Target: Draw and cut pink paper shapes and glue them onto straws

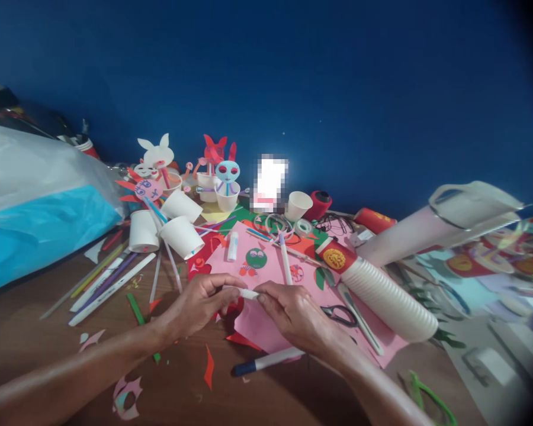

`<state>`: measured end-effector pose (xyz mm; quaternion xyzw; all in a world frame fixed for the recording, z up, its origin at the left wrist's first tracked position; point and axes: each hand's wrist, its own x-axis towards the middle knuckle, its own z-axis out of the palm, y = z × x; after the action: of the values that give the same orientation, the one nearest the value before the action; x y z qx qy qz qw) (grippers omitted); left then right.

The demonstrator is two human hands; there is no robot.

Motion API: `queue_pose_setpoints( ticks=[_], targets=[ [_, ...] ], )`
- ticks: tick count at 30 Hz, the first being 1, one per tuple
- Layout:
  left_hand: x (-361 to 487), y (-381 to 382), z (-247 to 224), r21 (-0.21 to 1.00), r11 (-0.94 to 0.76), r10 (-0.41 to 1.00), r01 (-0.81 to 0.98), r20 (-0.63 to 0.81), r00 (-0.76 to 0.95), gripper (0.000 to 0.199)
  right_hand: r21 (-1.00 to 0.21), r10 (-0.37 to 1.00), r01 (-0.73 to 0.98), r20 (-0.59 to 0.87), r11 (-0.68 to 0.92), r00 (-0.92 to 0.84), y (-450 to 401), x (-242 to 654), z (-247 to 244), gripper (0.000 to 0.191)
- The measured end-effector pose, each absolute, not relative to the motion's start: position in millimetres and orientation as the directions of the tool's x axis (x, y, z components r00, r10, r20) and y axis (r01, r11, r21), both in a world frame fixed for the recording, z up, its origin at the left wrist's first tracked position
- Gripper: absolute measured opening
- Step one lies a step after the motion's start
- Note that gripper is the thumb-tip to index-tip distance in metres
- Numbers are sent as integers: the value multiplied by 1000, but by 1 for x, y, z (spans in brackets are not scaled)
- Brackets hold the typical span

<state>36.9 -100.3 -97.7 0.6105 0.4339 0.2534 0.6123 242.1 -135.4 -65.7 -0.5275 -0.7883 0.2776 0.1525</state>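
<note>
Between my two hands is a small white piece [249, 293], narrow and strip-like; its exact kind is too blurred to tell. My left hand [205, 300] pinches one end between thumb and fingers. At the other end my right hand [288, 306] grips it, fingers closed. Beneath both lies a pink paper sheet [266, 328]. Just beyond the hands, on that sheet, are a round green paper face [256, 258], a glue stick [233, 246] and a pale marker [285, 258]. A white marker with a dark blue cap [266, 361] lies nearer me.
Scissors [343, 316], a craft knife [362, 319] and a stack of paper cups [384, 293] lie at the right. Several cups [182, 236] with paper animal figures [228, 171] stand toward the blue wall. Pens [111, 290] and a plastic bag [48, 219] occupy the left.
</note>
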Motion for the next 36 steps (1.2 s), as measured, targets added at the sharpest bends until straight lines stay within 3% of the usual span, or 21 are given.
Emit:
queue_pose_setpoints(
  ticks=[16,18,21,22,25,28,30,36],
  targets=[
    [38,-97,-104,976,102,845,191,-186,501,30,-650,911,677,60,345,-407,-134,231,-85,26],
    [35,-90,-100,974,75,855,213,-173,488,29,-591,903,696,149,408,-403,-129,237,-79,26],
    [29,-79,-92,969,54,904,239,-149,400,28,-396,889,799,272,453,-369,-131,247,-62,22],
    [28,-76,-90,968,51,922,246,-140,362,28,-352,880,808,229,473,-415,-135,249,-56,19],
    [26,-72,-89,957,10,947,290,-103,305,33,-276,767,757,-95,593,-635,-154,245,-53,9],
    [27,-73,-94,932,-47,953,360,-66,296,36,-148,721,760,-242,634,-649,-166,234,-64,15],
    [27,-74,-97,923,-70,957,378,-45,288,37,-115,718,758,-256,642,-648,-167,230,-71,13],
    [24,-72,-104,851,-274,946,447,155,284,33,-285,735,720,-75,632,-674,-155,245,-60,17]
  ],
)
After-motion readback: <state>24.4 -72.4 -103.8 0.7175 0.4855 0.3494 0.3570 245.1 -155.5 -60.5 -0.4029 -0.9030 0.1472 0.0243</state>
